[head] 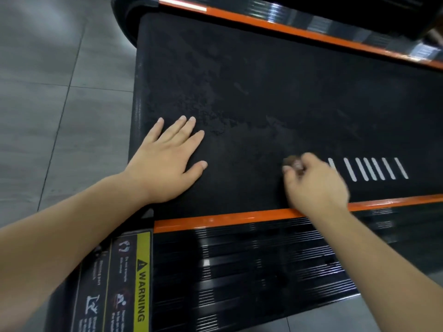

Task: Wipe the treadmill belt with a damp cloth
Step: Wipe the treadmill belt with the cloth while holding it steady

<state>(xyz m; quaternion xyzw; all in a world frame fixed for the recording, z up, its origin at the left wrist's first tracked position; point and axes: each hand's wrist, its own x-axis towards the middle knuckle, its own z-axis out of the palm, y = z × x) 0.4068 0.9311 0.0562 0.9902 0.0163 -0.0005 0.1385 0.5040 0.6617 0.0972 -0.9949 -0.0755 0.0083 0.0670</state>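
Head view: your left hand lies flat on the black treadmill belt, fingers straight and spread. Your right hand, blurred, curls its fingers round a small cloth on the belt, near the white stripes.

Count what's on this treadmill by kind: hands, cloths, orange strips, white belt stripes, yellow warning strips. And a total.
Hands: 2, left hand, right hand
Cloth: 1
Orange strips: 2
White belt stripes showing: 7
Yellow warning strip: 1
Total: 13
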